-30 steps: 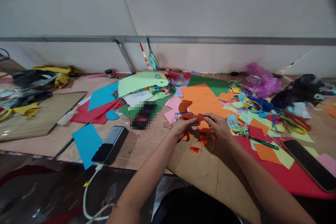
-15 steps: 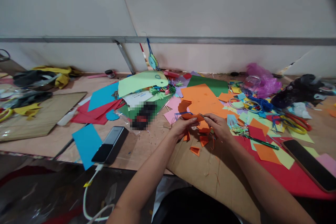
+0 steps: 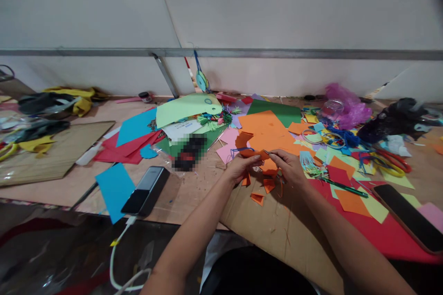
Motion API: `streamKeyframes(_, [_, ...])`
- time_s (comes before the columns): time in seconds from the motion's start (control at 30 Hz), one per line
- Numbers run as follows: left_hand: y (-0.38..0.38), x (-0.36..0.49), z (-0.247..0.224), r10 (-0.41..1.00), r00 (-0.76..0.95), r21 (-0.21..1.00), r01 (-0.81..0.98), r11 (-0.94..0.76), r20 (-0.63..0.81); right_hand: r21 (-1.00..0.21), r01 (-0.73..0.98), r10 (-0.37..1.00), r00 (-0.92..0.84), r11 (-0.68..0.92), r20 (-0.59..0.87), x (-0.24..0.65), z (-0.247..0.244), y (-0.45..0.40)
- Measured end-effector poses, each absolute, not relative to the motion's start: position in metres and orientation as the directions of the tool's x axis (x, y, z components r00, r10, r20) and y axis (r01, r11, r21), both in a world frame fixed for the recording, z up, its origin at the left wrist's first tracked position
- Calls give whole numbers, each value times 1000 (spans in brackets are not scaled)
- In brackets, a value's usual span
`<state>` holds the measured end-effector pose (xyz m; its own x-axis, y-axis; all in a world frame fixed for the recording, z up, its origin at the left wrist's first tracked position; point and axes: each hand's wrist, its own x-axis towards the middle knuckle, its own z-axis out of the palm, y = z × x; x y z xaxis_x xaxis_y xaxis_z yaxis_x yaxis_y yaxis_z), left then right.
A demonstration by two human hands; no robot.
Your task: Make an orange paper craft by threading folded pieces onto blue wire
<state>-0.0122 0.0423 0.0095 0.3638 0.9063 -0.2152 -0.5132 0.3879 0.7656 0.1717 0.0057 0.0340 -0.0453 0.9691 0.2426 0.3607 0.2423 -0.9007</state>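
My left hand is closed, with its thumb and fingers pinching a piece of orange paper above the cardboard. Close beside it, my right hand grips a small thin metal tool, its tip at the paper's edge. Most of that tool is hidden by the fingers, so its kind does not show. Cut orange scraps lie below the hands on the brown cardboard. Behind them rest larger orange sheets.
To the right are a green pen, a phone, scissors and a glass jar among coloured paper pieces. A power bank with a white cable stands at left, near a blue sheet. A white panel runs behind the table.
The metal tool and the right fingers have shifted very slightly at the orange paper's edge. The left hand keeps its hold, and the surroundings look the same.
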Motion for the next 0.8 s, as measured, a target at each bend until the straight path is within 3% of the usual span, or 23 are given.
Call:
streamKeyframes(0.2, [45, -12, 7, 909, 362, 771, -512, 379, -206, -823, 541, 973, 33, 175, 228, 182, 39, 10])
streamKeyframes(0.33, [46, -13, 6, 905, 367, 770, -507, 389, -216, -541, 838, 980, 41, 72, 194, 196, 33, 17])
streamKeyframes(0.4, [45, -13, 7, 910, 357, 769, -514, 380, -211, -416, 908, 983, 30, 49, 180, 201, 28, 20])
streamKeyframes(0.47, [45, -14, 8, 910, 358, 768, -516, 379, -209, -375, 921, 978, -21, 100, 210, 204, 25, 23])
streamKeyframes(0.53, [44, -14, 8, 898, 386, 771, -500, 395, -210, -438, 879, 958, -69, 190, 278, 205, 26, 24])
streamKeyframes(0.63, [45, -14, 6, 890, 412, 786, -477, 394, -196, -686, 669, 946, -86, 286, 311, 199, 29, 23])
streamKeyframes(0.7, [45, -12, 4, 901, 394, 797, -477, 371, -183, -817, 509, 960, -85, 273, 268, 193, 31, 21])
streamKeyframes(0.8, [46, -11, 3, 906, 383, 814, -460, 355, -179, -900, 383, 978, -73, 210, 198, 184, 31, 17])
